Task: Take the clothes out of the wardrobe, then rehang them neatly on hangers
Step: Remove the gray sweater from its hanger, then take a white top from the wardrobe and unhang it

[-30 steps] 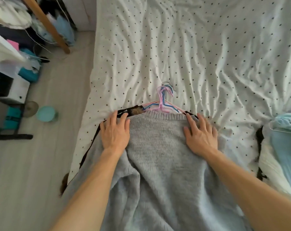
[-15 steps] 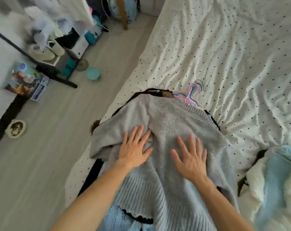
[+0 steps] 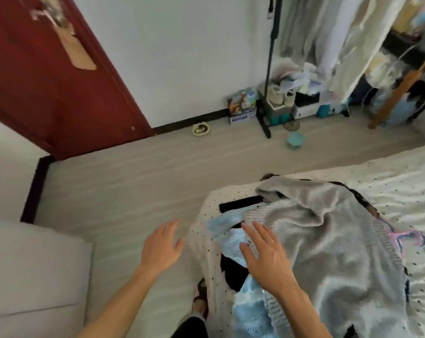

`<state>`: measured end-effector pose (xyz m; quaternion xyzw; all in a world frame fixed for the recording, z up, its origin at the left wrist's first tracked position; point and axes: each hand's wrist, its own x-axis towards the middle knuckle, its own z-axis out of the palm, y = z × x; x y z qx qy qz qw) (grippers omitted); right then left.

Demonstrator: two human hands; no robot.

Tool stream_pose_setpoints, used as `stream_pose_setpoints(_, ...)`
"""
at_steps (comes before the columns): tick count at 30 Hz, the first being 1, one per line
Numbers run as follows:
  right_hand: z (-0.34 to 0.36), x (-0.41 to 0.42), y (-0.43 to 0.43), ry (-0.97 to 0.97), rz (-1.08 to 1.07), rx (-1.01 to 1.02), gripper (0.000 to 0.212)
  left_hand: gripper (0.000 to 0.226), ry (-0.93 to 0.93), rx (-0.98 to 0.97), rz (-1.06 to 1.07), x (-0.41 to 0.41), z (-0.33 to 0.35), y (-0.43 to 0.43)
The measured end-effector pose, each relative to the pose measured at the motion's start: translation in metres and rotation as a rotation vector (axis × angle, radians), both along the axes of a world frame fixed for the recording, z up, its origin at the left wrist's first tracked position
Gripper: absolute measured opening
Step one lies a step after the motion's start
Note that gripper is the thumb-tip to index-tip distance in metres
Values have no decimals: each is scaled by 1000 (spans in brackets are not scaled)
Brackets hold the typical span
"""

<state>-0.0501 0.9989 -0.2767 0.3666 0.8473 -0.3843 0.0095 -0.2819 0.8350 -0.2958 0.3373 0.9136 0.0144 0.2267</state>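
A grey knit sweater (image 3: 333, 235) lies on top of a pile of clothes on the dotted bed sheet (image 3: 406, 181). Pink and blue hanger hooks (image 3: 406, 236) stick out at its right. Light blue knitwear (image 3: 250, 311) and black garments (image 3: 240, 203) show under the sweater's hem. My right hand (image 3: 265, 257) hovers with straight fingers over the sweater's lower edge; contact cannot be told. My left hand (image 3: 161, 247) is open in the air over the floor, left of the bed, holding nothing. The open wardrobe rack (image 3: 340, 40) with hanging pale clothes stands at the back right.
A red door (image 3: 60, 81) is at the back left. A white cushion or sofa edge (image 3: 31, 276) lies at the lower left. On the floor by the wall lie a small dish (image 3: 201, 129), a picture box (image 3: 242, 108), shoes on a low shelf (image 3: 279, 96) and a teal bowl (image 3: 295, 140).
The view has swung left toward the door and wardrobe. Both hands have come off the sweater's chest; the left now hangs over the floor, the right is at the hem.
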Motion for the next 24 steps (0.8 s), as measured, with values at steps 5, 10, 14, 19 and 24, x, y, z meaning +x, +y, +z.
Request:
stream_pose_setpoints(5, 66, -74, -64, 144, 427, 20, 47, 56, 132, 185, 468, -6, 69, -126)
stream_pose_setpoints(10, 109, -135, -166, 226, 950, 72, 46, 52, 213, 194, 830, 42, 110, -247)
stream_pose_setpoints(14, 129, -142, -259, 295, 1259, 130, 50, 46, 319, 192, 1027, 113, 147, -327)
stream_pose_setpoints(19, 146, -108, -357, 427, 1472, 122, 52, 38, 447, 250, 1238, 213, 177, -414)
stream_pose_setpoints(24, 162, -61, -451, 522, 1604, 136, 49, 39, 530, 214, 1391, 305, 194, -512)
